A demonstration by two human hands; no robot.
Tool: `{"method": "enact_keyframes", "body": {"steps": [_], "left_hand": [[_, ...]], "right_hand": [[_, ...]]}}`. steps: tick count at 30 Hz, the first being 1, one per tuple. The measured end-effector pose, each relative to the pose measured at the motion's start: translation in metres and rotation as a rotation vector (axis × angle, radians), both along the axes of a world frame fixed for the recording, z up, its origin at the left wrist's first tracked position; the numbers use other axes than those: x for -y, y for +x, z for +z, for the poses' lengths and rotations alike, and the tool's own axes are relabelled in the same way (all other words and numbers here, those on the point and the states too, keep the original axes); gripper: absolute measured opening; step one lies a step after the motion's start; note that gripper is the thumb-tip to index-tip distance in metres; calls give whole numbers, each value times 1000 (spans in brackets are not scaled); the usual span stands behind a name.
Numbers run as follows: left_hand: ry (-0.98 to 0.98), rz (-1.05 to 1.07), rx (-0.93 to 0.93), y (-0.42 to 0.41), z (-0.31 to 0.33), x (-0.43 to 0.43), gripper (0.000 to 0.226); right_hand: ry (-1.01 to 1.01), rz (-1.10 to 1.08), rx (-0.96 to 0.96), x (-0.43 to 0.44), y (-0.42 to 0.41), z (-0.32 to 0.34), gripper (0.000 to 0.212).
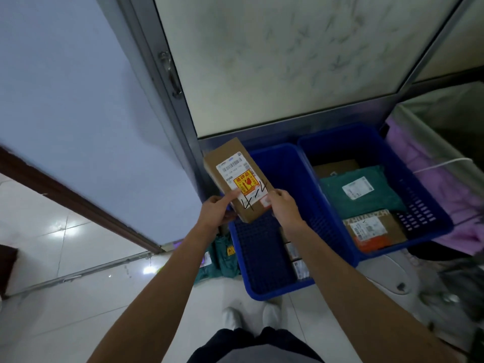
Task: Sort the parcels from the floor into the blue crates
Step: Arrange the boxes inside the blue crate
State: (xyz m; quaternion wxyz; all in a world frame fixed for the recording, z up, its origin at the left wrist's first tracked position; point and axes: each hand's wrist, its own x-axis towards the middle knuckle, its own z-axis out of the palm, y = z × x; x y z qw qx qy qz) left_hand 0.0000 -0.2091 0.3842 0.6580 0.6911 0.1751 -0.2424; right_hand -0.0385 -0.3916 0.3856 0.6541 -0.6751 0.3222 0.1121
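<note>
Parcels waiting on the tiled floor [78,297] come nearest: two green mailers [225,258] show just beside the left blue crate [275,293], partly hidden behind the left forearm, so there may be more; above them the left hand [216,213] grips the near left corner of a cardboard box [225,153], its forefinger laid straight on the label [231,167], while the right hand [284,208] pinches the near right edge; both are clamped on this one box, which hangs tilted in the air over the back left corner of the left crate, touching nothing else; it looks stiff, and light enough to be carried by one end, yet the yellow-and-red sticker [245,185] suggests breakable contents, so I would hold it by its two long edges and set it down rather than drop it; the crates number two, side by side; the left one shows at least two small labelled packets [297,260] against its right wall, under the right forearm; the right blue crate [429,205] holds three: an orange-taped carton [374,231] nearest, a green bag [372,205], a brown box [337,166] behind; a frosted glass door [288,61] stands beyond.
</note>
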Motion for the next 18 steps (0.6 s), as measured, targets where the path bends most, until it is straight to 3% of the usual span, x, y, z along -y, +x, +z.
{"method": "enact_keyframes", "body": {"steps": [2,4,12,16,18], "left_hand": [[-68,-14,-18,1,-2,1,71],[-125,-50,-36,0,-3,4,53],[-165,-286,-112,-4,-6,13,58],[-113,-123,-105,5,-7,13,52],[-51,-32,-78,12,-10,10,59]], "right_hand": [[37,-29,-60,-2,-6,-6,60],[103,-65,-89,-5,-10,-11,70],[167,-207,3,2,-13,-11,69],[184,-167,-30,25,-5,-14,68],[190,-120,-39,40,-3,-18,64]]}}
